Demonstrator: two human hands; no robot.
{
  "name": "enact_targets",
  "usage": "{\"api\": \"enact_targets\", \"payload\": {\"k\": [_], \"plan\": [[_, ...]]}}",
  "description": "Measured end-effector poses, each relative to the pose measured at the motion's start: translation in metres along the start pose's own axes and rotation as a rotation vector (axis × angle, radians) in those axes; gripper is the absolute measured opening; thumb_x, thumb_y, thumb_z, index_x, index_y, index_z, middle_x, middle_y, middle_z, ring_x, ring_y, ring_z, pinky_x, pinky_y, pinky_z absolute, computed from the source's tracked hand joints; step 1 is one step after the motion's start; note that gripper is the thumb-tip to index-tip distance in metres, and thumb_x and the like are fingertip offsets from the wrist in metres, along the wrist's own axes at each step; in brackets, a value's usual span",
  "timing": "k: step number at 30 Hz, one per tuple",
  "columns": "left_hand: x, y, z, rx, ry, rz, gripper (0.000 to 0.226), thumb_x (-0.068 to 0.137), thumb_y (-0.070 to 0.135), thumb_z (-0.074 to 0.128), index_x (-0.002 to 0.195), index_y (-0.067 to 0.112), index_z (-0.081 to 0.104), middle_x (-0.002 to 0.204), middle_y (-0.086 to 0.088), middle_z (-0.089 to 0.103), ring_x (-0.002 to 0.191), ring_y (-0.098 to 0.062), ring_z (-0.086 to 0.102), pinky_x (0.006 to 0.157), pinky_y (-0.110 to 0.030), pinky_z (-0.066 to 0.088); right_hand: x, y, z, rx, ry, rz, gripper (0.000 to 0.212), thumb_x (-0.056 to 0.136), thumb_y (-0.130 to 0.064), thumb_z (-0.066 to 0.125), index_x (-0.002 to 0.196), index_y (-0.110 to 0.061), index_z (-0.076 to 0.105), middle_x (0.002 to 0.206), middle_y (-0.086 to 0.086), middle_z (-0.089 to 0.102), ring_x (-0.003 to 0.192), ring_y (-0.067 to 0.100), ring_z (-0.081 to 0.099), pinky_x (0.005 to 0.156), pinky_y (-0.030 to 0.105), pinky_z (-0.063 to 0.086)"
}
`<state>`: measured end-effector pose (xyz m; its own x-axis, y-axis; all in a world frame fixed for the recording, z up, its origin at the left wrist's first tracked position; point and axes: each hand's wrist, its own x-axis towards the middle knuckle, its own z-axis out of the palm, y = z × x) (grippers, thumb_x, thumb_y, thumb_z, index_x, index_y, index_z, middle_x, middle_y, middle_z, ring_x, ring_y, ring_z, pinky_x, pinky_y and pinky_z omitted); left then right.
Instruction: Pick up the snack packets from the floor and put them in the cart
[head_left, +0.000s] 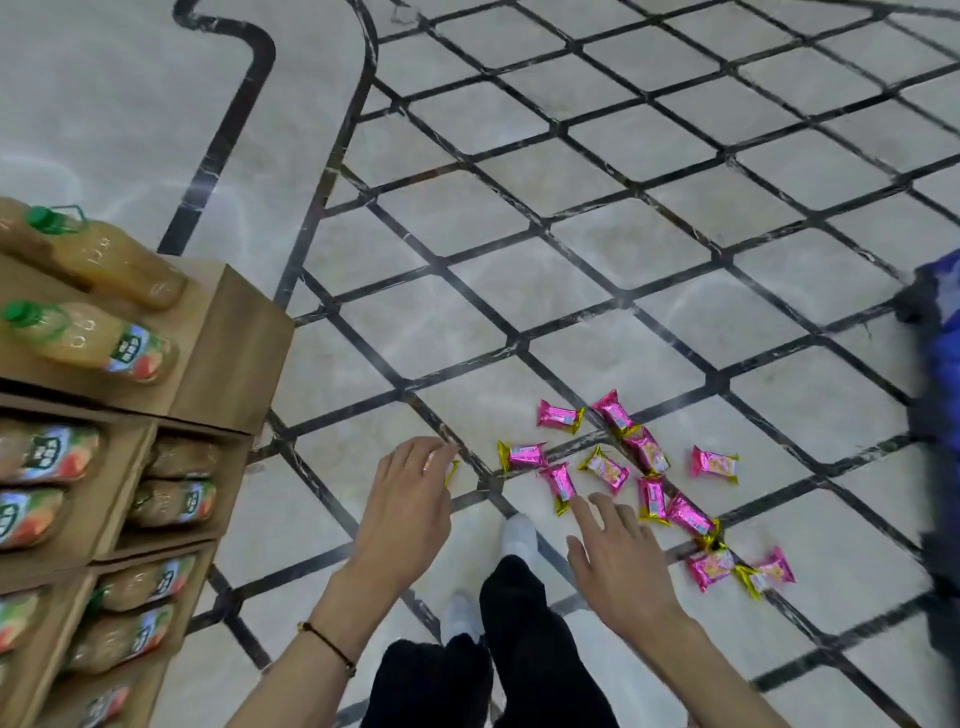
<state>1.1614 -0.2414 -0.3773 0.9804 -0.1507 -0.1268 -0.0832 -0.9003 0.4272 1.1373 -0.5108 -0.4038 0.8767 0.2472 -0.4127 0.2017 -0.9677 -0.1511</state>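
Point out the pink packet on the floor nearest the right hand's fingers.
The packet whose gold end almost meets the index fingertip of the right hand; every other packet lies farther away.

Both bare forearms are stretched forward and down. The left hand (410, 499) is held palm down, its fingers curled round a packet (450, 469). A dark cord (328, 646) is worn on that wrist. The right hand (618, 561) is spread, fingers straight.

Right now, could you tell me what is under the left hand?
A pink snack packet, held by the left hand; only its gold end shows. The fingers cover the rest.
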Motion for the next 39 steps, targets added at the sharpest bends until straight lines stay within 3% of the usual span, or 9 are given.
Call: {"api": "enact_targets", "payload": {"k": [9,17,22,25,27,31,35,39], "plan": [[0.080,-0.114,0.163,0.085,-0.175,0.019,0.057,0.070,-0.004,0.066,0.125,0.008,0.060,0.122,-0.011,0.061,0.115,-0.036,0.058,0.093,-0.047,0.049,0.144,0.040,0.147,0.008,-0.084,0.055,0.053,0.085,-0.022,0.071,0.135,-0.011,0.057,0.135,0.016,0.059,0.105,0.042,0.061,0.072,0.049,0.057],[0.122,-0.224,0.337,0.277,-0.348,0.093,0.066,0.071,0.021,0.041,0.134,0.010,0.056,0.133,-0.014,0.057,0.125,-0.037,0.052,0.093,-0.053,0.044,0.249,0.086,0.342,-0.002,-0.028,0.077,0.056,0.089,-0.019,0.067,0.142,-0.012,0.050,0.141,0.019,0.052,0.118,0.048,0.053,0.085,0.058,0.052],[0.120,-0.300,0.461,0.437,-0.419,0.118,0.084,0.056,-0.004,0.068,0.137,0.013,0.053,0.134,-0.014,0.056,0.129,-0.036,0.051,0.090,-0.057,0.045,0.285,0.122,0.461,0.011,-0.020,0.131,0.058,0.093,-0.022,0.061,0.148,-0.016,0.044,0.149,0.020,0.041,0.124,0.050,0.045,0.092,0.062,0.048],[0.119,-0.341,0.526,0.511,-0.470,0.137,0.096,0.058,-0.003,0.073,0.147,0.015,0.045,0.143,-0.016,0.049,0.135,-0.040,0.045,0.093,-0.062,0.042,0.298,0.141,0.519,0.014,-0.021,0.202,0.060,0.091,-0.025,0.062,0.148,-0.022,0.046,0.149,0.021,0.039,0.124,0.047,0.044,0.089,0.060,0.047],[0.122,-0.364,0.560,0.577,-0.515,0.145,0.109,0.058,0.009,0.083,0.155,0.019,0.035,0.150,-0.019,0.041,0.141,-0.043,0.037,0.096,-0.067,0.037,0.306,0.149,0.551,0.027,-0.039,0.259,0.064,0.091,-0.030,0.062,0.152,-0.029,0.040,0.153,0.020,0.035,0.127,0.045,0.041,0.088,0.058,0.046],[0.131,-0.395,0.608,0.682,-0.568,0.209,0.124,0.067,0.035,0.085,0.163,0.026,0.006,0.155,-0.020,0.033,0.143,-0.046,0.030,0.105,-0.071,0.027,0.322,0.166,0.597,0.048,-0.086,0.319,0.076,0.090,-0.039,0.064,0.156,-0.039,0.026,0.149,0.019,0.036,0.124,0.044,0.042,0.088,0.057,0.045],[0.140,-0.405,0.625,0.737,-0.543,0.281,0.110,0.073,0.010,0.064,0.162,0.024,0.002,0.144,-0.021,0.039,0.127,-0.044,0.040,0.103,-0.070,0.028,0.334,0.177,0.616,0.070,-0.068,0.398,0.074,0.087,-0.036,0.069,0.151,-0.033,0.033,0.133,0.023,0.045,0.112,0.046,0.047,0.079,0.055,0.049],[0.143,-0.405,0.629,0.742,-0.460,0.244,0.106,0.074,0.006,0.064,0.162,0.023,0.007,0.132,-0.020,0.048,0.112,-0.042,0.048,0.101,-0.070,0.029,0.343,0.181,0.620,0.111,-0.087,0.448,0.068,0.091,-0.033,0.066,0.149,-0.031,0.031,0.122,0.023,0.044,0.105,0.046,0.050,0.068,0.048,0.048]]}}
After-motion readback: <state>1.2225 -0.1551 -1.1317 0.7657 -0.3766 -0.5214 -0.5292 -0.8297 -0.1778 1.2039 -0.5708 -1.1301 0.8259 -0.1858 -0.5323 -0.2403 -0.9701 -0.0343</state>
